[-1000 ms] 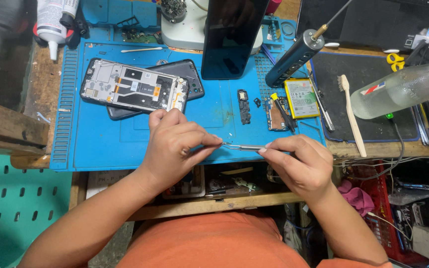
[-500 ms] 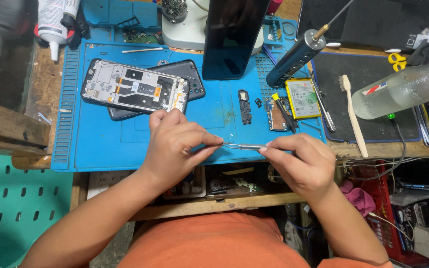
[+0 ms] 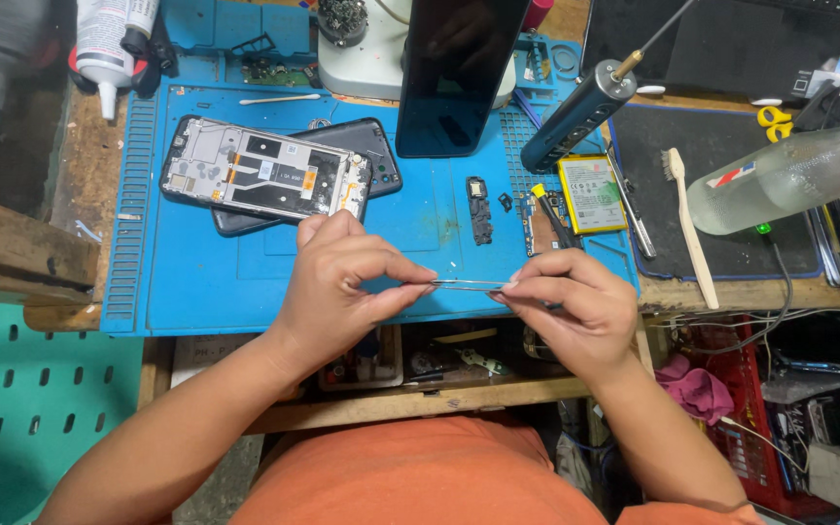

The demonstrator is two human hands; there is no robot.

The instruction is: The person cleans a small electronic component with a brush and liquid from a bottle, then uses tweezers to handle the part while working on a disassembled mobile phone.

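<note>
1. Two hands meet over the near edge of the blue mat [image 3: 245,292]: the left hand [image 3: 342,282] and the right hand [image 3: 576,306] each pinch one end of a pair of thin metal tweezers [image 3: 469,285], held level just above the bench edge.
2. Fingers of both hands are closed on the tweezers, the left thumb and forefinger on one tip, the right on the other end.
3. Judging by its look, the tool is light, springy and smooth (steel that slips under a loose pinch); its points look sharp and easily bent, so a hold on the flat arms seems safest.
4. Beyond the hands lie an opened phone frame [image 3: 264,180] on a dark back cover [image 3: 381,160], a small battery [image 3: 592,192] and a toothbrush [image 3: 689,228].
5. Against the earlier frames little differs: both hands keep the same pinch in the same spot, and the parts on the mat have not moved.
</note>
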